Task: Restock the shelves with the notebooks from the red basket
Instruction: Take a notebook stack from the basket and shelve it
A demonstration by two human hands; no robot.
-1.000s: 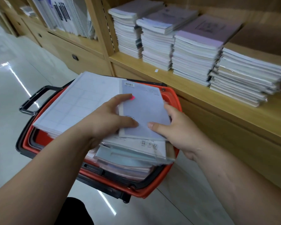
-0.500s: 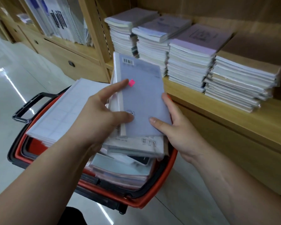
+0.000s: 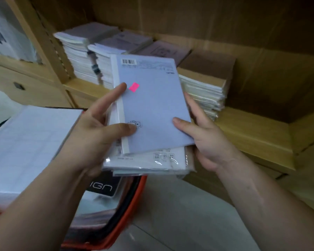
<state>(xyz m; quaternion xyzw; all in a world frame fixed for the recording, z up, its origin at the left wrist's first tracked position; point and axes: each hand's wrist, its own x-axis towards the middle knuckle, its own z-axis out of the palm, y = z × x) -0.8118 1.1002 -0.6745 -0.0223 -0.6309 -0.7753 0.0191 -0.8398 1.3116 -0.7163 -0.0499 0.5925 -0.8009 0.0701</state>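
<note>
Both hands hold a bundle of notebooks (image 3: pixel 149 160) in the centre of the frame, above the near right corner of the red basket (image 3: pixel 129 218) and in front of the wooden shelf (image 3: pixel 246 131). The left hand (image 3: pixel 98 131) grips the bundle's left side, thumb pressed on the top cover and forefinger straight along the spine edge. The right hand (image 3: pixel 205 140) clasps the right side, thumb on the cover and fingers running up the edge; the fingers beneath cannot be seen. The top notebook (image 3: pixel 152 109) is pale lilac with a white spine strip, a barcode (image 3: pixel 128 61) near its far left corner and a small pink sticker (image 3: pixel 134 87) just beside the left forefinger. Under it lie white-covered notebooks in clear wrap, and how many cannot be told. The basket sits at the lower left, only part of its red rim and dark inner band showing. It holds a large pad with a faint grid cover (image 3: pixel 29 142) on top at the left and, lower down, a dark-covered book with pale letters (image 3: pixel 105 187) and further blurred covers. On the shelf behind the bundle stand four stacks side by side: a tall white-edged stack (image 3: pixel 76 57) at the left, a second stack (image 3: pixel 116 46), a third (image 3: pixel 163 49) mostly hidden by the bundle, and a brown-covered stack (image 3: pixel 203 75) at the right. In the upper left of the frame another compartment holds upright wrapped items (image 3: pixel 5 33), with a drawer (image 3: pixel 18 86) below.
</note>
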